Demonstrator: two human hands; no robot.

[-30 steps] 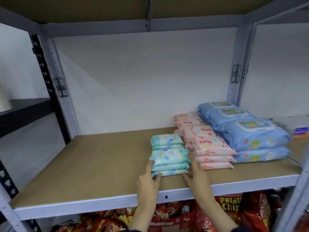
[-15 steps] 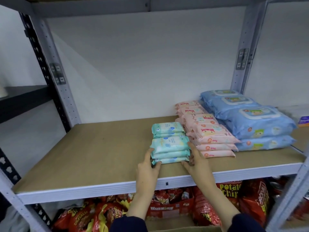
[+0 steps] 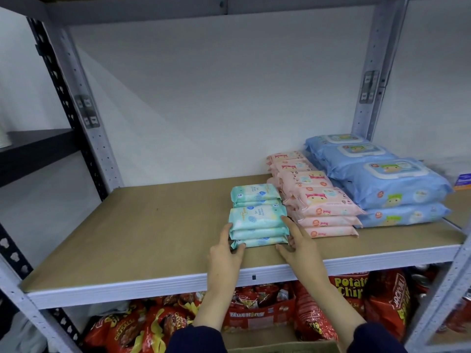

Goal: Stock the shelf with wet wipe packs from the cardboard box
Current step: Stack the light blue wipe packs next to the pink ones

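Left hand (image 3: 225,250) and right hand (image 3: 302,247), fingers straight and unclenched, press sides of front teal stack (image 3: 257,225): 3 packs. Rear teal stack (image 3: 254,197): 2. Placement unchanged from earlier.

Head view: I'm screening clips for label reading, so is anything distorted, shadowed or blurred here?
In the head view the wide-angle lens makes the shelf uprights lean and splay; a soft diagonal shadow crosses the back wall; the teal packs at centre are fairly sharp, with no harsh glare; the far right edge beyond the blue packs smears.
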